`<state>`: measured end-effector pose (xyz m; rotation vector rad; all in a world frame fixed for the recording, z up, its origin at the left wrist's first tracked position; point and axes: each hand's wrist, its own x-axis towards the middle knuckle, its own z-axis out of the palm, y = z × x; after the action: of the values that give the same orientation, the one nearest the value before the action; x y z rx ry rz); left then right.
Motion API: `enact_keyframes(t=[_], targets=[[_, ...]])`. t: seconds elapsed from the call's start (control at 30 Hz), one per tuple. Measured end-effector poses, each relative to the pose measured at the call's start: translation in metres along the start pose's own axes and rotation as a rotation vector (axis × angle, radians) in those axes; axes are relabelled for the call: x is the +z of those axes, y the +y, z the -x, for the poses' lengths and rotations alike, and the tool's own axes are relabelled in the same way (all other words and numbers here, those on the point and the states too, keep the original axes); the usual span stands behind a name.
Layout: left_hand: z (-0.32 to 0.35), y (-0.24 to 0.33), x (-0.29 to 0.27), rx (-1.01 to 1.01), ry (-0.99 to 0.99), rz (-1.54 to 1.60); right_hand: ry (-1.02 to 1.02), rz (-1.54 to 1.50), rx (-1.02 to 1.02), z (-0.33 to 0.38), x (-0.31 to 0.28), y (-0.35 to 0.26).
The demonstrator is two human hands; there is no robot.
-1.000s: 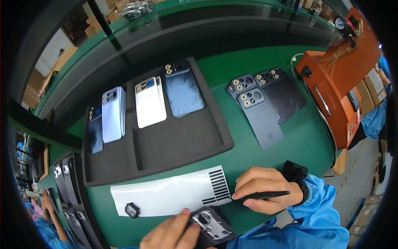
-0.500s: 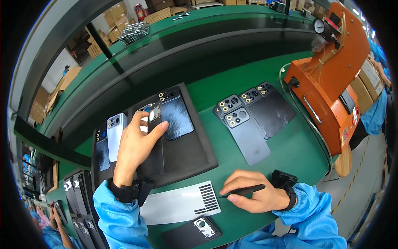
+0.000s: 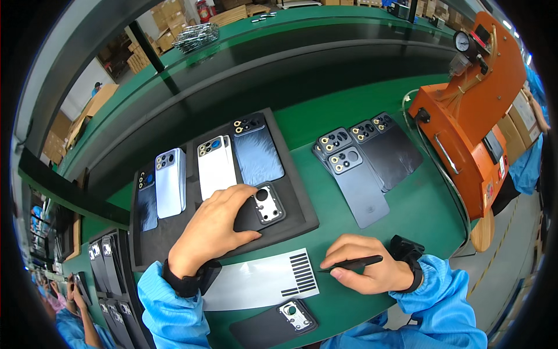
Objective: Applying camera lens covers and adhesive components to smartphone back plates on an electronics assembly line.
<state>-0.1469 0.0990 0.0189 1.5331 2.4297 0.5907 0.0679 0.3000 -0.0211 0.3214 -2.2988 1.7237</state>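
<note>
My left hand (image 3: 218,227) grips a dark phone back cover with a silver camera plate (image 3: 268,203), fingers on its upper edge and thumb near the lower. The hand hides much of the cover, which is over the black foam tray (image 3: 299,218). Pinched in my right hand (image 3: 363,267) is a pair of slim black tweezers (image 3: 359,263). Their tip is close to the right end of a white sheet (image 3: 250,285) bearing several short black strips (image 3: 302,270). Below that sheet lies another dark back cover (image 3: 264,328), camera plate facing up.
Blue, white and dark phone covers (image 3: 168,183) rest in the tray. Grey covers (image 3: 360,198) overlap on the green table, right of it. An orange machine with a gauge (image 3: 459,134) stands at the right. More covers (image 3: 113,267) fill a rack at left, near another person's hands (image 3: 75,294).
My left hand has lowered the cover and brought it nearer, to the right, uncovering the white phone cover in the tray. The right hand keeps the tweezers beside the sheet. The whole view has shifted slightly.
</note>
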Motion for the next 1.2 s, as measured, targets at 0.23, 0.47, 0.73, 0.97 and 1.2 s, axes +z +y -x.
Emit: enact_keyframes(t=[0.23,0.47,0.73,0.97,1.2], targets=[[0.0,-0.002,0.002,-0.009,-0.042,0.101,-0.023,0.006,0.046,-0.002,0.0,0.001],[-0.004,-0.008,0.011,0.0,-0.054,0.147,-0.008,-0.009,0.079,-0.001,-0.002,0.002],[-0.004,-0.009,0.012,-0.018,-0.086,0.177,-0.022,0.032,0.053,-0.003,-0.003,0.003],[0.006,-0.005,0.007,-0.082,-0.039,0.107,-0.024,0.034,0.047,-0.004,-0.004,0.001],[0.036,0.017,0.001,-0.033,0.093,-0.104,-0.04,0.037,0.08,0.0,-0.007,0.003]])
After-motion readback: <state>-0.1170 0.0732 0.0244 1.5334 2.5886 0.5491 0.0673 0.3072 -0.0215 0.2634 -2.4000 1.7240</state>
